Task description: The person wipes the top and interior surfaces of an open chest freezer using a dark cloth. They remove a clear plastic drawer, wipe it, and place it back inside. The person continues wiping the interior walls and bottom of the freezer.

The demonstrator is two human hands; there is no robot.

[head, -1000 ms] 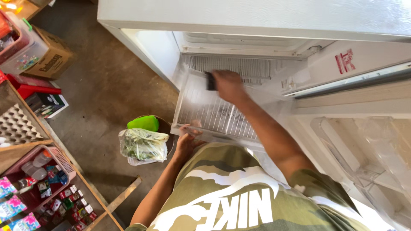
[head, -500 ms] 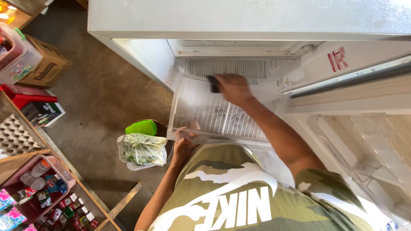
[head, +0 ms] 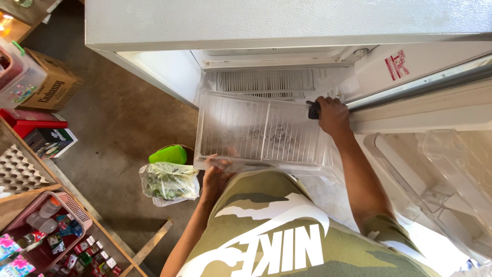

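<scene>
I stand at an open white fridge [head: 287, 25]. A clear shelf with a wire grid [head: 256, 131] sticks out of it, dusted with dark specks. My left hand [head: 216, 172] grips the shelf's front edge at the left. At the shelf's far right corner, my right hand [head: 332, 114] is closed around a small black object [head: 313, 110] whose kind I cannot tell. My camouflage shirt [head: 287, 231] fills the bottom of the view.
The fridge door [head: 441, 169] with clear bins stands open at the right. On the concrete floor lie a plastic bag of greens [head: 169, 182] and a green lid [head: 168, 154]. Left: a cardboard box [head: 51, 87], an egg tray [head: 20, 172], a pink basket [head: 48, 225].
My right hand with the black object has moved from the middle of the shelf to its far right corner. My left hand has stayed on the front edge.
</scene>
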